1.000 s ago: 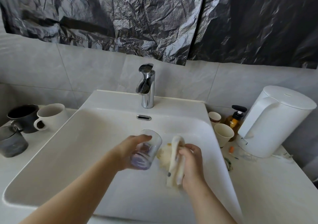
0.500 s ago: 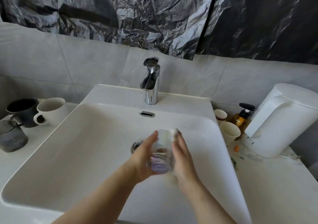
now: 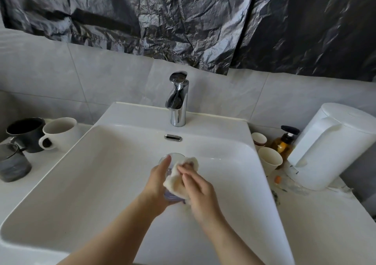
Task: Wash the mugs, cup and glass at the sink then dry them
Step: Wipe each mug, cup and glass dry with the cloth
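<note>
Over the white sink (image 3: 85, 183) my left hand (image 3: 157, 181) grips a clear glass (image 3: 173, 196) with a purplish base, mostly hidden by both hands. My right hand (image 3: 198, 189) presses a cream cloth (image 3: 175, 180) against the glass's side and rim, fingers wrapped over the cloth. On the left counter stand a black mug (image 3: 26, 133), a white mug (image 3: 61, 132) and a grey glass mug (image 3: 13, 164). The chrome tap (image 3: 178, 100) stands behind the basin; no water runs from it.
On the right counter sit two paper cups (image 3: 269, 160), an amber pump bottle (image 3: 283, 143) and a white kettle (image 3: 333, 144), with small clutter in front of it. Crinkled black plastic sheeting (image 3: 183, 16) hangs on the tiled wall above.
The hands came together over the basin: my right hand brought the cloth from beside the glass onto it and now rubs its side. The view shifted slightly.
</note>
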Available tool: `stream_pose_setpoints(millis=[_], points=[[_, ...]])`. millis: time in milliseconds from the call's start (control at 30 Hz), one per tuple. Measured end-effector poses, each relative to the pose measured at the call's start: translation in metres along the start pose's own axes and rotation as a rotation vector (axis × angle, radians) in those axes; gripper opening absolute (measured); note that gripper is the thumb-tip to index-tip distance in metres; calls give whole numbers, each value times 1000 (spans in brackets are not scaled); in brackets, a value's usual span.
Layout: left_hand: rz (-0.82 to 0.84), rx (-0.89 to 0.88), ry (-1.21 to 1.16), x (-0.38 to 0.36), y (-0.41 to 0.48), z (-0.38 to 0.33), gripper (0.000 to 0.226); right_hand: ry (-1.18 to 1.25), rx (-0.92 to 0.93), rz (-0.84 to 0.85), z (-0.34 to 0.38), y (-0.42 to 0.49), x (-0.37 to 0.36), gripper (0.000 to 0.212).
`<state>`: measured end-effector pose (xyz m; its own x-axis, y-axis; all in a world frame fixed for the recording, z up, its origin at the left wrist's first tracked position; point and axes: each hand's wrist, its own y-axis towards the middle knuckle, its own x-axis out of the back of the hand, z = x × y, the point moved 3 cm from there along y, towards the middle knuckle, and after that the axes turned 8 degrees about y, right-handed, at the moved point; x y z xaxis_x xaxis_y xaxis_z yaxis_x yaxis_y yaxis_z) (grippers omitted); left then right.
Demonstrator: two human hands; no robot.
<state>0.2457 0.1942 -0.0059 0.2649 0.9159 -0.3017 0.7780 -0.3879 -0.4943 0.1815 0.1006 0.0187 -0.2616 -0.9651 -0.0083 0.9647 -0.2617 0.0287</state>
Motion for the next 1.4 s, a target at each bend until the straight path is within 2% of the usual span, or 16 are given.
stream_pose_setpoints(millis=[100, 167, 267, 333, 433, 567, 667, 767, 833, 933, 1000, 1067, 1167, 1233, 1333, 1400], points=[[110, -31, 92, -9, -7, -3, 52, -147, 196, -191, 18, 9, 12, 23], [65, -70, 129, -13, -7, -4, 54, -135, 120, -241, 14, 13, 8, 35], [-83, -177, 55, -8, -3, -5, 62, -229, 123, -234, -5, 11, -13, 40], [-79, -216, 44, -5, -3, -8, 71, -271, 118, -86, -8, 7, -26, 41], [-30, -191, 114, -10, -8, -5, 57, -10, 79, -130, 1, 5, -12, 28], [62, -204, 242, -20, -9, 8, 29, 453, -307, -264, 1, 7, 7, 30], [7, -237, 225, -21, -8, 9, 30, 220, -128, -206, 7, 1, 2, 32], [-14, -256, 230, -17, -5, 6, 58, 82, 50, -201, 12, -3, -5, 35], [30, -244, 236, -16, -8, 5, 71, 211, -121, -201, 13, -2, -2, 25], [82, -234, 250, -20, -13, 8, 45, 572, -394, -83, 13, 3, 10, 66], [71, -233, 240, -22, -15, 5, 43, 477, -330, -93, 11, 1, 8, 56], [32, -243, 229, -20, -14, 0, 70, 243, -179, -153, 11, -3, 0, 26], [85, -218, 180, -18, -17, -2, 81, 310, -93, -177, 13, -1, -2, 40], [122, -224, 167, -18, -16, -1, 77, 434, -229, -165, 16, 1, 2, 24], [123, -223, 186, -19, -13, 1, 77, 675, -404, -124, 16, 2, 9, 59], [100, -211, 200, -19, -12, -2, 74, 604, -368, -136, 13, 0, 5, 61]])
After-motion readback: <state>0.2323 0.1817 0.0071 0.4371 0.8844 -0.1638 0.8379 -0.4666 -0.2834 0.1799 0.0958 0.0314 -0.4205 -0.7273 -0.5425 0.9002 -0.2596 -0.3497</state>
